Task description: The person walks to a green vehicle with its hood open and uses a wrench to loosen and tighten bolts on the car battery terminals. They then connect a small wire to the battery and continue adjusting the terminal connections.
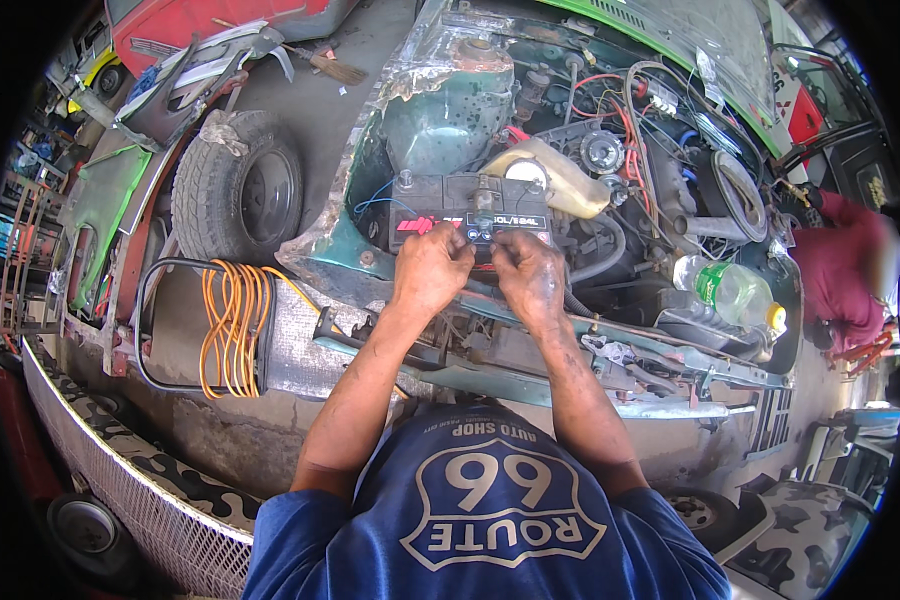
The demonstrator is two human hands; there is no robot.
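Observation:
A black car battery (435,192) with a red-marked label sits in the front corner of an open, worn green engine bay. A metal clamp piece (483,200) stands at the middle of its top front edge. Both my hands are at the battery's front face, thumbs and fingertips drawn together. My left hand (433,268) is curled against the lower left of the label. Opposite it, a short gap to the right, my right hand (532,280) is pinched closed, its skin smudged with grease. Whatever lies between the fingertips is hidden or too small to make out.
Right of the battery are a yellowed plastic tank (560,180), loose wires (635,130) and a clear green-labelled bottle (730,290). At left stand a tyre (238,185) and a frame with coiled orange cord (235,330). A person in maroon (845,270) bends at far right.

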